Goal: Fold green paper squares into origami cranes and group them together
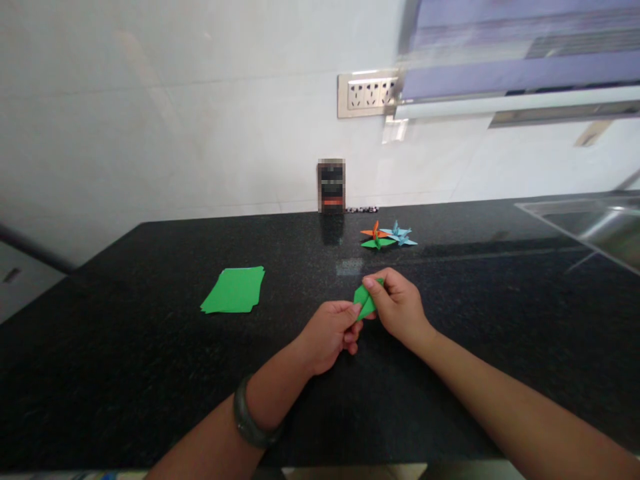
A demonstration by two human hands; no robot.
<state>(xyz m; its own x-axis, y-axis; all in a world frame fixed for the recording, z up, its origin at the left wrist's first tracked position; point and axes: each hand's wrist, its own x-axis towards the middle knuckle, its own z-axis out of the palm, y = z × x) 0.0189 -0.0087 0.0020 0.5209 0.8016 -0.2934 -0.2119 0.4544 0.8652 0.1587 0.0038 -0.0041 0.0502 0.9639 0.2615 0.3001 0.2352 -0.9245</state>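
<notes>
A folded piece of green origami paper [365,305] is held just above the dark countertop, pinched between both hands. My left hand [331,333] grips its lower left edge between thumb and fingers. At its upper right, my right hand [399,303] presses it with the thumb on top; the fingers behind are partly hidden. Beyond my hands sit several folded paper cranes: an orange crane [375,231], a green crane [379,243] and light blue cranes [400,233] close together. To the left lies a stack of green paper sheets [234,291], its edges slightly uneven.
The black speckled countertop [125,373] runs up to a white tiled wall. A dark, pixelated upright object [331,187] leans there with a beaded strand [363,210] beside it. A sink rim [575,235] is at the right, and a wall socket [371,95] is above.
</notes>
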